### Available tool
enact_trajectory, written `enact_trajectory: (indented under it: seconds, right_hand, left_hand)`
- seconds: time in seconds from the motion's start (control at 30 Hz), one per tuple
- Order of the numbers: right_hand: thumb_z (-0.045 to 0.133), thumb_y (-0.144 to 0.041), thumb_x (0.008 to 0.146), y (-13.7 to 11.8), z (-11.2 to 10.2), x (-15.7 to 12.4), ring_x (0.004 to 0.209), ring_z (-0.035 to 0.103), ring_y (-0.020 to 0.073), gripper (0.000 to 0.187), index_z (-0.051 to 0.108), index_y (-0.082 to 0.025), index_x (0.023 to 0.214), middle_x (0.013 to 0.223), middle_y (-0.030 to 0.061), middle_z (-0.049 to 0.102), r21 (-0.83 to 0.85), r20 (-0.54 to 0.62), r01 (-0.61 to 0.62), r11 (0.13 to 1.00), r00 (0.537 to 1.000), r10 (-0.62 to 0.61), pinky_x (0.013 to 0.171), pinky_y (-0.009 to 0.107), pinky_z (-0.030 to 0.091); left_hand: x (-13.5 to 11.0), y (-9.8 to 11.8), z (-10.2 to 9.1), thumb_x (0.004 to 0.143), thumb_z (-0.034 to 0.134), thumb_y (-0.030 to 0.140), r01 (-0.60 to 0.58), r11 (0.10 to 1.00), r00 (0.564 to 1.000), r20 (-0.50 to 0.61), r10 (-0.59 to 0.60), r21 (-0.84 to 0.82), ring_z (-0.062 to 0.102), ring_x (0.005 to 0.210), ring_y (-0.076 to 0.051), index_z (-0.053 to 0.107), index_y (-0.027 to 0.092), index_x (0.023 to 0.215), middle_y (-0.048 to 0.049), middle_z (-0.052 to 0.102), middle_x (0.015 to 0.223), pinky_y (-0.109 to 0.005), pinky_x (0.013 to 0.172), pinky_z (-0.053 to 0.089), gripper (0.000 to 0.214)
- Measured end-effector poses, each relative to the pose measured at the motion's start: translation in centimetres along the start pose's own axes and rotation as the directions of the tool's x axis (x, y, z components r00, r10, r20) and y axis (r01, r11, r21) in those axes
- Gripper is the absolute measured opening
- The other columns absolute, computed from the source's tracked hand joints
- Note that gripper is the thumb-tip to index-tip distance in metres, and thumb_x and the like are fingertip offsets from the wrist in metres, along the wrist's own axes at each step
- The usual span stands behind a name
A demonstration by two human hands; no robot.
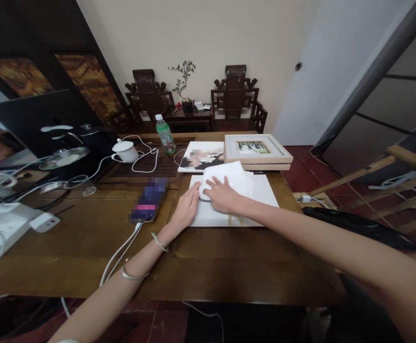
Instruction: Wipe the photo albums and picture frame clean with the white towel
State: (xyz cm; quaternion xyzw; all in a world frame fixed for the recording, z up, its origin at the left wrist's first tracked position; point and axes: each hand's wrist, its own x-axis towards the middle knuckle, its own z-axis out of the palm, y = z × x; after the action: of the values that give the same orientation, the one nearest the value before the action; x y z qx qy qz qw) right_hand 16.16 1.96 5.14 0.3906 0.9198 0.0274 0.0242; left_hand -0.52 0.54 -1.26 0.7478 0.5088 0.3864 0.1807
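A white board (pixel 208 218) lies flat on the wooden table, with a tan streak near its front edge. Bunched on top of it is a folded white cloth (pixel 225 170), which looks like a towel. My right hand (pixel 222 196) presses down on the cloth's front left part, its fingers partly spread and gripping the fabric. At the board's left edge rests my left hand (pixel 187 206), fingers stretched out and close together, fingertips near the cloth. Nothing shows in the left hand. The cloth hides the board's back middle part.
Behind the board lie a photo print (pixel 203 156) and stacked wooden frames (pixel 256 150). A phone (pixel 149 200) with a white cable sits to the left. Further back stand a green bottle (pixel 165 136) and a lidded white cup (pixel 125 151). Power strips (pixel 6 228) occupy the far left.
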Motion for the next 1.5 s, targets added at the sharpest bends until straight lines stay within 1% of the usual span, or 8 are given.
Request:
enact_trajectory:
  seconds: [0.23, 0.4, 0.53, 0.63, 0.9, 1.0, 1.23, 1.5]
  right_hand:
    - [0.047, -0.011, 0.078, -3.4, 0.2, -2.9, 0.138, 0.024, 0.0386, 0.035, 0.064, -0.014, 0.109, 0.146, 0.0168, 0.038, 0.09, -0.006, 0.292, 0.952, 0.956, -0.292, 0.103, 0.068, 0.023]
    - [0.047, -0.008, 0.076, -4.4, -2.2, -6.9, 0.129, 0.041, 0.0303, 0.035, 0.063, -0.016, 0.106, 0.134, 0.0142, 0.053, 0.214, 0.097, 0.388, 0.897, 0.905, -0.415, 0.103, 0.06, 0.031]
    - [0.045, -0.009, 0.079, -3.7, -3.5, -8.2, 0.101, 0.061, 0.0274, 0.029, 0.064, -0.015, 0.101, 0.107, 0.0164, 0.066, 0.21, 0.202, 0.264, 0.941, 0.93, -0.306, 0.094, 0.048, 0.042]
    - [0.043, -0.009, 0.08, -2.2, -3.3, -7.6, 0.086, 0.065, 0.0265, 0.03, 0.064, -0.014, 0.101, 0.107, 0.0186, 0.065, 0.138, 0.191, 0.155, 0.978, 0.965, -0.18, 0.086, 0.044, 0.045]
    - [0.041, -0.009, 0.08, 1.5, -1.8, -1.9, 0.106, 0.058, 0.0334, 0.038, 0.06, -0.011, 0.113, 0.112, 0.0213, 0.062, 0.11, 0.045, 0.01, 0.994, 0.999, -0.015, 0.09, 0.047, 0.04]
    - [0.039, -0.013, 0.083, 1.8, -2.2, 1.1, 0.099, 0.061, 0.0321, 0.036, 0.059, -0.011, 0.113, 0.11, 0.0201, 0.064, 0.173, 0.043, -0.067, 0.983, 0.997, 0.06, 0.081, 0.041, 0.044]
    - [0.039, -0.016, 0.085, 0.9, -3.4, 6.3, 0.101, 0.061, 0.0246, 0.031, 0.061, -0.016, 0.107, 0.117, 0.0098, 0.066, 0.298, 0.036, -0.04, 0.954, 0.999, 0.03, 0.079, 0.029, 0.044]
    - [0.039, -0.01, 0.075, 6.0, -4.2, 2.4, 0.091, 0.062, 0.0241, 0.032, 0.063, -0.013, 0.097, 0.108, 0.0116, 0.069, 0.365, 0.094, -0.15, 0.919, 0.988, 0.124, 0.074, 0.028, 0.046]
  left_hand:
    - [0.1, 0.9, -0.9, 0.099, 0.013, 0.045, 0.06, 0.983, 0.989, -0.126, -0.083, -0.175, 0.042, 0.134, -0.019, 0.05, 0.012, 0.134, -0.0092, 0.05, 0.141, -0.037, 0.115, 0.028, 0.06]
    - [0.0, 0.9, -0.6, 0.099, 0.02, 0.042, 0.019, 0.994, 0.994, -0.102, -0.031, -0.11, 0.046, 0.131, -0.021, 0.052, 0.007, 0.132, -0.0137, 0.052, 0.139, -0.039, 0.113, 0.031, 0.058]
    - [0.0, 0.4, 0.0, 0.097, 0.029, 0.038, -0.033, 0.999, 0.999, -0.014, 0.033, 0.022, 0.044, 0.132, -0.023, 0.054, 0.009, 0.129, -0.0149, 0.051, 0.139, -0.043, 0.113, 0.032, 0.05]
    - [-0.1, -0.2, 0.4, 0.094, 0.034, 0.032, -0.053, 0.99, 0.996, 0.08, 0.042, 0.131, 0.041, 0.134, -0.027, 0.054, 0.011, 0.129, -0.0158, 0.05, 0.14, -0.049, 0.112, 0.031, 0.045]
    - [-0.3, -0.2, 0.4, 0.092, 0.037, 0.023, -0.112, 0.968, 0.985, 0.154, 0.078, 0.227, 0.04, 0.135, -0.03, 0.052, 0.013, 0.13, -0.0164, 0.049, 0.141, -0.055, 0.111, 0.029, 0.041]
    - [-0.2, 0.2, 0.1, 0.092, 0.036, 0.02, -0.135, 0.964, 0.979, 0.18, 0.095, 0.23, 0.04, 0.134, -0.03, 0.05, 0.014, 0.131, -0.0154, 0.048, 0.141, -0.055, 0.11, 0.03, 0.042]
    - [-0.2, 0.0, -0.1, 0.092, 0.037, 0.022, -0.153, 0.955, 0.979, 0.167, 0.113, 0.253, 0.049, 0.126, -0.031, 0.053, 0.013, 0.129, -0.0163, 0.056, 0.132, -0.054, 0.109, 0.032, 0.041]
    - [-0.4, -0.4, 0.2, 0.093, 0.036, 0.024, -0.157, 0.947, 0.98, 0.166, 0.113, 0.279, 0.041, 0.134, -0.029, 0.051, 0.01, 0.13, -0.0181, 0.048, 0.14, -0.052, 0.111, 0.032, 0.042]
